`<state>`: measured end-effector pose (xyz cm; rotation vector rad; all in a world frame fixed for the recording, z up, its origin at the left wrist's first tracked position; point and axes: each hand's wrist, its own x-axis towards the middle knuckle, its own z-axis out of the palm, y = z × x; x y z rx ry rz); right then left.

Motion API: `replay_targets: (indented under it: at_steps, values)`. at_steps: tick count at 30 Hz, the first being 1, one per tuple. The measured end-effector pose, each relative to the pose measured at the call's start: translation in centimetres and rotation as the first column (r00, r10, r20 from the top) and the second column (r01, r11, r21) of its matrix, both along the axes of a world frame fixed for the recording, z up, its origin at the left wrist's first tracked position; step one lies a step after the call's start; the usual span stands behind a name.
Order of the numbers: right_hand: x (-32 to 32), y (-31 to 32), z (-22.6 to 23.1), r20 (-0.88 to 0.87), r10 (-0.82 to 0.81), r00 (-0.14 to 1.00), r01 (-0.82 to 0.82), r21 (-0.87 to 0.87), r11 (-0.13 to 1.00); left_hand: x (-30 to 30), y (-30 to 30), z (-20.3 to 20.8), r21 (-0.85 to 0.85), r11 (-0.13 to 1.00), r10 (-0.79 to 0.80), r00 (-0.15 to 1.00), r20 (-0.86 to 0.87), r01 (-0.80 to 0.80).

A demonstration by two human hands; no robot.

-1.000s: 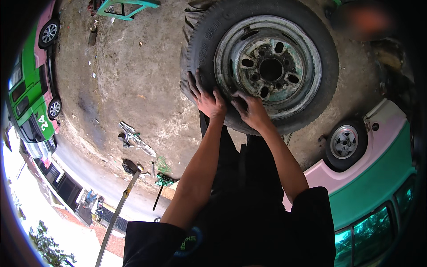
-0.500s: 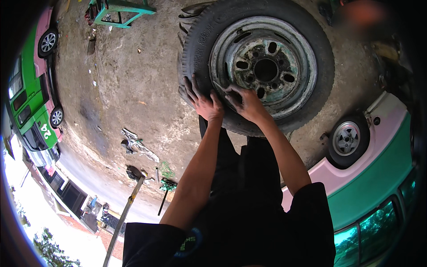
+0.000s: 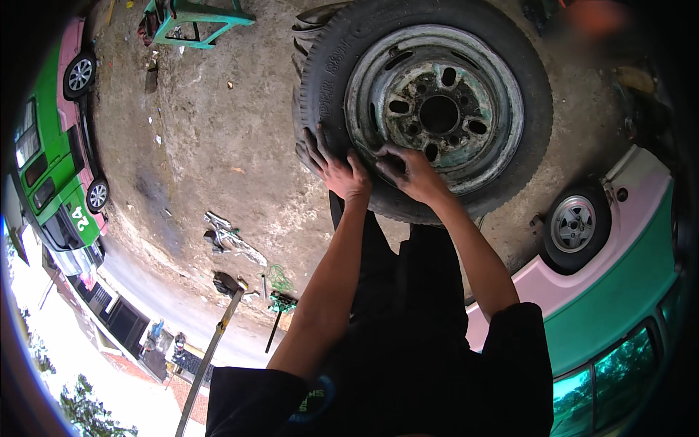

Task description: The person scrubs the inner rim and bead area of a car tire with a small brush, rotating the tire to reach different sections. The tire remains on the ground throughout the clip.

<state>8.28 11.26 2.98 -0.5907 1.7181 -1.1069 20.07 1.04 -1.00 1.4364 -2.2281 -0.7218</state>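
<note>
A black rubber tyre (image 3: 537, 95) mounted on a worn, rusty steel wheel rim (image 3: 470, 92) is before me, its slotted face turned up. Fingers spread, my left hand (image 3: 339, 173) lies on the sidewall at the tyre's near left. Just to its right, my right hand (image 3: 411, 175) is at the near left edge of the rim. Its thumb and fingers are bent together in a pinch; whatever may be between them is too small to make out. Dark grime covers the fingers of both hands.
A green plastic stool (image 3: 211, 16) stands at the far left. Metal parts (image 3: 237, 239) and a long pole (image 3: 210, 353) are on the left. A pink and green car (image 3: 619, 298) is close on my right; a green and pink vehicle (image 3: 54, 171) stands far left. Beyond, a person (image 3: 179, 342) is visible.
My right fingertips have drawn in slightly along the rim edge and curled closer together. My left hand keeps its place on the tyre. The whole view has shifted a little.
</note>
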Motion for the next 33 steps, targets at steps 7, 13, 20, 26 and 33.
replay_targets:
  at_steps: [7, 13, 20, 26, 33]
  values:
    - [0.3, 0.2, 0.2, 0.052, 0.012, 0.999, -0.015, 0.065, 0.998, 0.0, 0.1, 0.0, 0.009, 1.000, -0.003, 1.000, 0.005, 0.003]
    - [0.2, -1.0, 1.1, -0.112, -0.161, 0.981, 0.137, -0.194, 0.971, -0.3, 0.1, 0.1, -0.008, 1.000, -0.005, 1.000, 0.007, 0.005]
    - [2.7, -0.7, 3.6, -0.335, -0.087, 0.938, 0.093, 0.003, 0.996, 0.0, 0.1, 0.1, 0.003, 1.000, 0.001, 1.000, 0.018, -0.001]
    - [2.6, -2.2, 2.5, -0.261, -0.223, 0.939, 0.201, -0.110, 0.973, 0.0, -0.1, 0.1, 0.012, 1.000, 0.003, 0.999, 0.050, -0.004]
    - [3.5, -1.4, 2.4, -0.231, -0.216, 0.949, 0.214, -0.034, 0.976, 0.1, -0.1, 0.2, 0.009, 1.000, -0.012, 0.999, 0.050, 0.011]
